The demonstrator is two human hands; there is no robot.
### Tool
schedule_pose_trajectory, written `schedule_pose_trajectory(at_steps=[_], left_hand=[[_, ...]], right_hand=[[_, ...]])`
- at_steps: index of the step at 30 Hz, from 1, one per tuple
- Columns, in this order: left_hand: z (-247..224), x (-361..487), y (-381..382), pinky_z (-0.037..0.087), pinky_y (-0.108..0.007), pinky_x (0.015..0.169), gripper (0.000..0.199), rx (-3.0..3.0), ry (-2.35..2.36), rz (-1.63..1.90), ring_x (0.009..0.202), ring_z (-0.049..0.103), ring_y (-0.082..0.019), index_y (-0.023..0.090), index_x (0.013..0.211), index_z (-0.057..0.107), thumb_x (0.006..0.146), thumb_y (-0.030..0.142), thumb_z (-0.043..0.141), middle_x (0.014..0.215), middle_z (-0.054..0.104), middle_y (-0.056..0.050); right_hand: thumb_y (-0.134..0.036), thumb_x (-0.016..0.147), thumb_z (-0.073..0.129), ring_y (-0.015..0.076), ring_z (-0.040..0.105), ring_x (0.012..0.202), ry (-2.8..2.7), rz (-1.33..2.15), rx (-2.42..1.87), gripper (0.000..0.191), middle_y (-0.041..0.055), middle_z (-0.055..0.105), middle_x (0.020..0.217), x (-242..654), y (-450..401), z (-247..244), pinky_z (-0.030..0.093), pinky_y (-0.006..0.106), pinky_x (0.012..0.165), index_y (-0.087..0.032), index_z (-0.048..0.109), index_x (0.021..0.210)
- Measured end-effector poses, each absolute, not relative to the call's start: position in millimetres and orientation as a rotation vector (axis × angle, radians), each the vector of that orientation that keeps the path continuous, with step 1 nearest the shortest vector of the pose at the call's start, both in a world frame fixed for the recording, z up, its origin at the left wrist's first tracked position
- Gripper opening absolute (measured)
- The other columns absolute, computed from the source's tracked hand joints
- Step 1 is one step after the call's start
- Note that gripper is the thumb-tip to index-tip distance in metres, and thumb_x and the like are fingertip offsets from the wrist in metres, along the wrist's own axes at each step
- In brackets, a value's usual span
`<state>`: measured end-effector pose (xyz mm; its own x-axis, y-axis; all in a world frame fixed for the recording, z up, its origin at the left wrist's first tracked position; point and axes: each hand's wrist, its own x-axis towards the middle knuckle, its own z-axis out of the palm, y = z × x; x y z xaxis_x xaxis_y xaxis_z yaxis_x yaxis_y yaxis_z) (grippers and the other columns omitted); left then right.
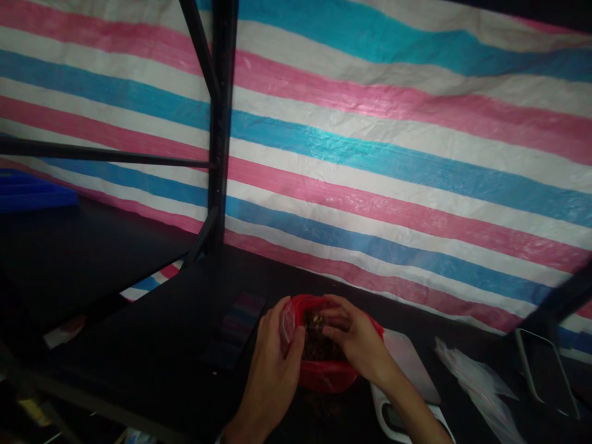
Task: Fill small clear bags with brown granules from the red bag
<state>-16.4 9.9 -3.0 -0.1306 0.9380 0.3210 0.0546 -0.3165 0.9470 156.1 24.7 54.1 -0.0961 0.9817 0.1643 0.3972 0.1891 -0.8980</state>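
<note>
A red plastic bag [329, 377] stands open on the black shelf, with a heap of small brown, dried-looking pieces [317, 345] inside. My left hand [274, 364] is closed around its left rim, thumb inward and fingers along the outer side. Shiny, see-through plastic [287, 320] shows between that thumb and the fingers; whether it is a separate small bag I cannot tell. My right hand [355, 338] reaches over the right rim, its fingers curled above the brown pieces. Dim light hides what, if anything, lies between those fingertips.
A white digital scale [411, 364] lies under my right forearm. Clear zip bags [476, 382] and a phone [548, 373] are farther right. Left of the bag lies a dark, flat, reflective object [238, 327]. A black shelf post [219, 123] and a blue tray [34, 192] stand left, before striped sheeting [393, 154].
</note>
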Motion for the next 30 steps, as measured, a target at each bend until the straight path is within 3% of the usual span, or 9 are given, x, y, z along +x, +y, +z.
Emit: schedule_pose_trajectory(at_steps=[6, 13, 20, 24, 30], left_hand=[[-5, -17, 10, 0.043, -0.063, 0.117, 0.039, 1.795, 1.321, 1.437, 0.133, 0.055, -0.031, 0.025, 0.138, 0.059, 0.108, 0.038, 0.039, 0.136, 0.064, -0.014], [-11, -9, 15, 0.055, -0.059, 0.105, 0.040, 1.900, 1.489, 1.381, 0.121, 0.063, -0.032, 0.020, 0.132, 0.068, 0.104, 0.028, 0.041, 0.129, 0.065, -0.016], [-6, 2, 15, 0.054, -0.060, 0.103, 0.039, 2.044, 1.570, 1.312, 0.125, 0.057, -0.035, 0.024, 0.128, 0.071, 0.097, 0.021, 0.046, 0.128, 0.069, -0.014], [-6, 9, 14, 0.052, -0.064, 0.101, 0.042, 2.043, 1.630, 1.304, 0.125, 0.054, -0.039, 0.023, 0.132, 0.069, 0.093, 0.021, 0.052, 0.127, 0.068, -0.016], [-10, 19, 8, 0.056, -0.056, 0.097, 0.045, 2.005, 1.537, 1.278, 0.121, 0.056, -0.036, 0.031, 0.139, 0.064, 0.095, 0.028, 0.059, 0.129, 0.062, -0.014]], right_hand=[[-0.026, 0.080, 0.078, 0.0248, 0.077, 0.110, -1.443, 0.988, -1.145, 0.054, 0.0089, 0.080, 0.115, 169, 9, 74, 0.060, 0.044, 0.101, -0.023, 0.060, 0.131], [-0.015, 0.079, 0.074, 0.0213, 0.077, 0.108, -1.534, 1.100, -1.100, 0.049, 0.0020, 0.080, 0.116, 153, -7, 89, 0.062, 0.036, 0.098, -0.029, 0.070, 0.126], [-0.005, 0.082, 0.065, 0.0238, 0.067, 0.129, -1.823, 0.803, -1.307, 0.066, -0.0004, 0.073, 0.137, 152, -1, 80, 0.050, 0.046, 0.115, -0.039, 0.067, 0.138], [0.000, 0.081, 0.060, 0.0222, 0.064, 0.131, -1.913, 0.689, -1.323, 0.074, -0.0024, 0.071, 0.140, 154, 1, 81, 0.046, 0.045, 0.117, -0.041, 0.063, 0.142], [0.003, 0.078, 0.057, 0.0237, 0.069, 0.112, -1.932, 0.526, -1.355, 0.049, 0.0016, 0.077, 0.118, 162, -2, 82, 0.052, 0.041, 0.103, -0.029, 0.074, 0.111]])
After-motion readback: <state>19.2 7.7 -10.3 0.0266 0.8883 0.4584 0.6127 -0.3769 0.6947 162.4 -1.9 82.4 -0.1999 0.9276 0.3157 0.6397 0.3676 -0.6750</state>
